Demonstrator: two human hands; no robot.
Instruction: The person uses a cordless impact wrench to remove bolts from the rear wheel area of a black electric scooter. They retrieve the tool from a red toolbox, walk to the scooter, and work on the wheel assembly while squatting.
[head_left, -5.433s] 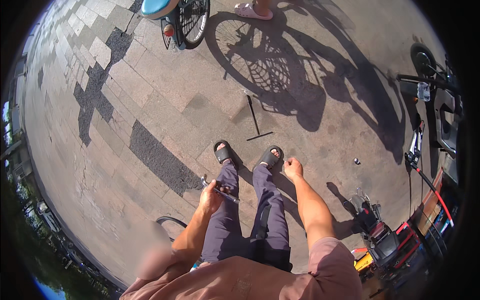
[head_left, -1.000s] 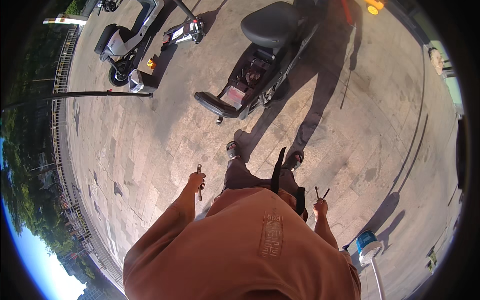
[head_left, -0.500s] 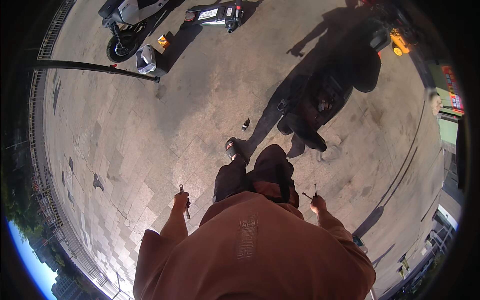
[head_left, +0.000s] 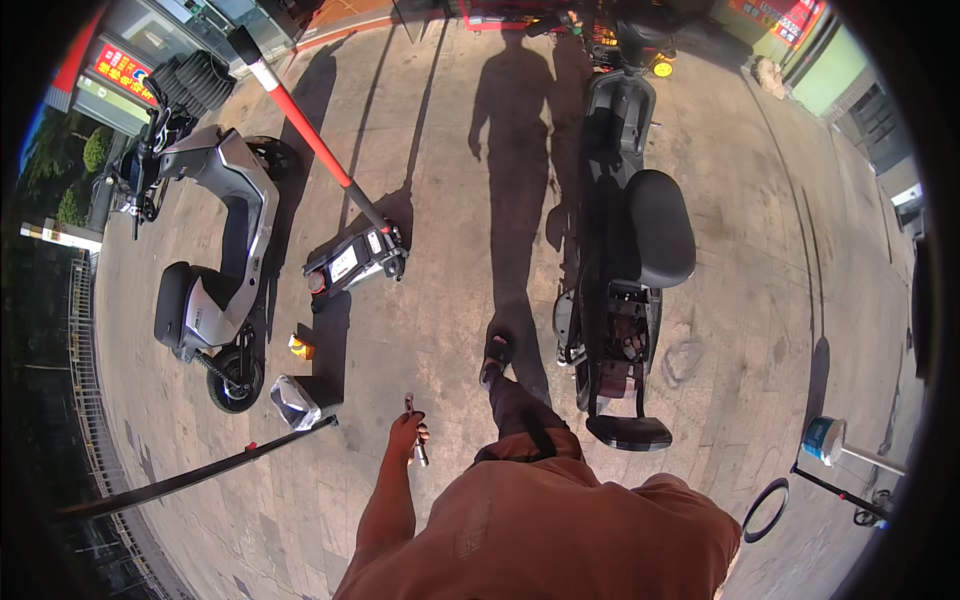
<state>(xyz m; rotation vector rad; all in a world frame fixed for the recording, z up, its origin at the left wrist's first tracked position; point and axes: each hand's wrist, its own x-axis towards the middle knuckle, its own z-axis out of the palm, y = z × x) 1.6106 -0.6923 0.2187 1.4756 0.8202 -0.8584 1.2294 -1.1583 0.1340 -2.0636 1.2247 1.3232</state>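
My left hand (head_left: 404,437) is out to the left of my body, closed round a metal wrench (head_left: 420,457). One end of it pokes out above my fingers and the other below them. My right hand is out of the picture, hidden past my brown shirt (head_left: 560,530). Ahead and to the right stands a black scooter (head_left: 665,232), its rear section uncovered and inner parts showing. My foot in a dark sandal (head_left: 497,350) is on the paving beside it.
At the left stand a silver scooter (head_left: 222,300) and a floor jack (head_left: 358,262) with a raised red handle (head_left: 310,135). Nearer are a lined bin (head_left: 310,402), an orange box (head_left: 301,347) and a dark pole (head_left: 200,478). A white-and-blue bucket (head_left: 822,440) is at the right.
My view has swung, and I have stepped closer to the scooters and jack. The wrench stays in my left hand. My right hand, earlier holding a thin-pronged tool, has left the picture.
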